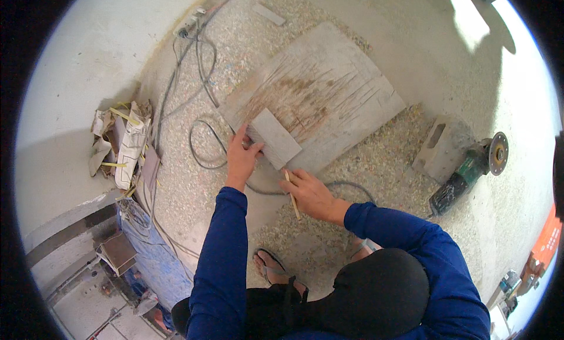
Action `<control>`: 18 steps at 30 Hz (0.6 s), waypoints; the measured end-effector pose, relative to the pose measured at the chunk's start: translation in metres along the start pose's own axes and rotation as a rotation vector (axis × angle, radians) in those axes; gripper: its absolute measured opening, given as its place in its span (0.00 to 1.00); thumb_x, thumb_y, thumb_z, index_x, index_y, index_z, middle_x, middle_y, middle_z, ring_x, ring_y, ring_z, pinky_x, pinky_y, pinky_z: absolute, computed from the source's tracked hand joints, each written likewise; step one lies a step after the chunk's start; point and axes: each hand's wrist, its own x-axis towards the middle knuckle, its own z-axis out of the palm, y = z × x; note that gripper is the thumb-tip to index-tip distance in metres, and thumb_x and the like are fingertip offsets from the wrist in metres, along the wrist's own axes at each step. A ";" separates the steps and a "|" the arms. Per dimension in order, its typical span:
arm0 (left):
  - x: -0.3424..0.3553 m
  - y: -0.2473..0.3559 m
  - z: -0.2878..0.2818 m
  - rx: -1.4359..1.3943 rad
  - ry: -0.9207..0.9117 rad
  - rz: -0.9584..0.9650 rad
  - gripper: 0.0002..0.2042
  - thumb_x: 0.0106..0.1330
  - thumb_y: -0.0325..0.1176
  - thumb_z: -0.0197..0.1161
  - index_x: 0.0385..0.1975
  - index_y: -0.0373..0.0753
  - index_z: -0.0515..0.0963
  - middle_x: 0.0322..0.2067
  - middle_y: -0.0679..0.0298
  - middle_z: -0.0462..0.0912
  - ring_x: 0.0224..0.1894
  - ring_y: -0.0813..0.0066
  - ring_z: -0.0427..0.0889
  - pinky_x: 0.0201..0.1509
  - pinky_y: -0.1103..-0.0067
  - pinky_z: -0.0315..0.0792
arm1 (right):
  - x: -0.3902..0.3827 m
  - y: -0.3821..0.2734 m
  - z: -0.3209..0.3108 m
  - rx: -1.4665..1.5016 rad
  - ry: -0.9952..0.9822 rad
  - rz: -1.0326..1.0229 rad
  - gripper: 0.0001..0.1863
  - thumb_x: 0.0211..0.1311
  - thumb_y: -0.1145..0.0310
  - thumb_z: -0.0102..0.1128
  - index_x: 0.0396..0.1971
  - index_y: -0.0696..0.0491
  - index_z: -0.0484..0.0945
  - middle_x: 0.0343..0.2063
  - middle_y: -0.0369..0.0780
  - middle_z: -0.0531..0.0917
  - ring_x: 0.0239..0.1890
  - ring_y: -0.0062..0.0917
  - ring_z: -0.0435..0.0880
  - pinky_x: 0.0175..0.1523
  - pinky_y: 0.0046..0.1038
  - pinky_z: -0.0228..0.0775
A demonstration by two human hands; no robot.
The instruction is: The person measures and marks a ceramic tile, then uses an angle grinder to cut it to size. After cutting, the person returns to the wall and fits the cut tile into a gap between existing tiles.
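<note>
A small grey rectangular tile [275, 138] lies flat on a larger, scratched grey board [358, 70] with brown scored marks. My left hand [239, 157] holds the tile at its left corner, thumb and forefinger against the edge. Just below the tile's near end, my right hand [311, 193] grips a light wooden pencil [292, 196], its upper end close to the tile's lower corner. Whether the pencil touches the tile I cannot tell.
At the right, a green and black angle grinder [467, 175] with an exposed disc leans on a concrete block [442, 149]. A dark cable [202, 158] loops over the speckled floor. Torn cardboard [126, 140] lies by the left wall. A tile strip [269, 14] sits beyond the board.
</note>
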 end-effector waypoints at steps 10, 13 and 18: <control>0.000 -0.002 0.002 -0.102 -0.008 -0.015 0.34 0.59 0.21 0.72 0.68 0.43 0.72 0.44 0.56 0.71 0.34 0.66 0.85 0.34 0.74 0.84 | 0.000 0.002 -0.001 -0.004 -0.051 -0.002 0.22 0.49 0.77 0.62 0.48 0.58 0.74 0.59 0.54 0.75 0.52 0.43 0.77 0.56 0.40 0.73; 0.000 -0.002 0.003 -0.140 -0.005 0.002 0.34 0.59 0.21 0.71 0.68 0.41 0.71 0.45 0.56 0.71 0.34 0.67 0.85 0.33 0.74 0.85 | 0.001 0.003 0.001 -0.012 -0.043 -0.008 0.22 0.50 0.77 0.62 0.48 0.58 0.75 0.59 0.54 0.75 0.52 0.43 0.77 0.56 0.40 0.73; 0.003 -0.003 0.002 -0.131 -0.028 -0.003 0.34 0.60 0.22 0.71 0.69 0.41 0.71 0.45 0.56 0.71 0.34 0.66 0.84 0.34 0.73 0.86 | 0.001 0.004 0.002 -0.016 -0.049 -0.007 0.22 0.51 0.76 0.62 0.50 0.58 0.75 0.60 0.54 0.75 0.53 0.44 0.77 0.57 0.39 0.73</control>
